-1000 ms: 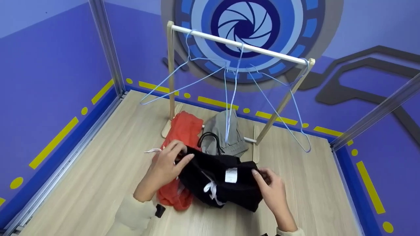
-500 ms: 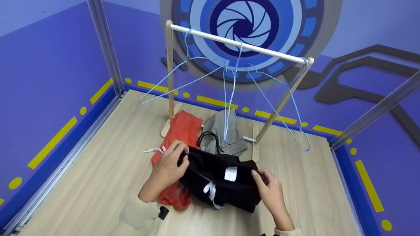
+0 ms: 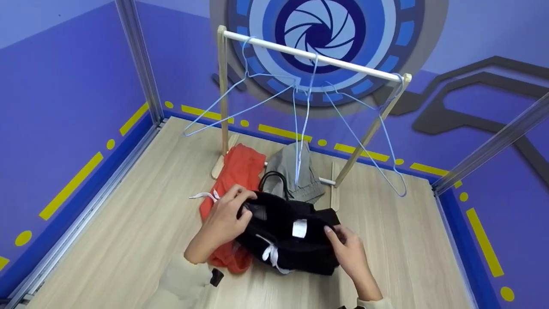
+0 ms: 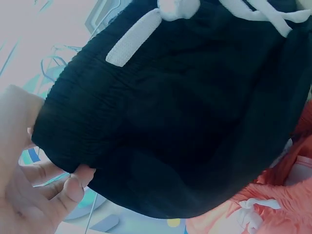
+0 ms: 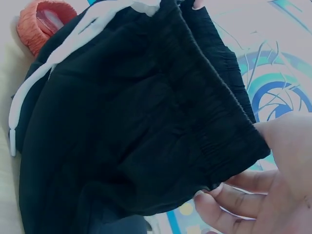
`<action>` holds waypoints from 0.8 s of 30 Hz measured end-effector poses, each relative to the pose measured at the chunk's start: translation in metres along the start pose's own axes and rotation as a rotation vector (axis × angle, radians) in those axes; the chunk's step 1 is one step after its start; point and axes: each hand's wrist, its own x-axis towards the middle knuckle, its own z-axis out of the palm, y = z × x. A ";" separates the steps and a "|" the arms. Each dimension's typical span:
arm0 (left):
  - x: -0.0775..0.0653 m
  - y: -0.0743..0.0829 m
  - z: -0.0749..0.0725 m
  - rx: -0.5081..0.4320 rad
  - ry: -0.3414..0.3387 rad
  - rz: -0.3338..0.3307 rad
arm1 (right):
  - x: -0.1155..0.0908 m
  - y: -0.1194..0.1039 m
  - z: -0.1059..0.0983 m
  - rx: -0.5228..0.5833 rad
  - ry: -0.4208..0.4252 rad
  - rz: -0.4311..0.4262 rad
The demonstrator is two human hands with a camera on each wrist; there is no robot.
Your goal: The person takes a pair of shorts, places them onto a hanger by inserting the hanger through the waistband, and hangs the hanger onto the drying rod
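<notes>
The wood-grain surface (image 3: pixel 399 240) bears a clothes rack (image 3: pixel 360 68) with blue wire hangers on its bar. In front of it are the black drawstring shorts (image 3: pixel 304 261), partly over a red garment (image 3: pixel 242 165), waistband spread into an open mouth. The left hand (image 3: pixel 224 219) pinches one end of the waistband between thumb and fingers; the right hand (image 3: pixel 349 253) pinches the other. A gentle, even outward pull should suit the elastic best. The white drawstring (image 3: pixel 271 253) wants to hang outside; the inner label (image 3: pixel 300 228) likely marks the back.
</notes>
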 end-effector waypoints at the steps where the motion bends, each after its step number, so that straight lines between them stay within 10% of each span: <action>1: 0.000 0.000 0.000 0.001 -0.011 -0.003 | 0.000 0.001 0.001 -0.008 -0.005 -0.002; 24: 0.000 0.013 0.018 -0.001 -0.090 0.062 | -0.004 0.009 0.013 0.001 -0.072 -0.070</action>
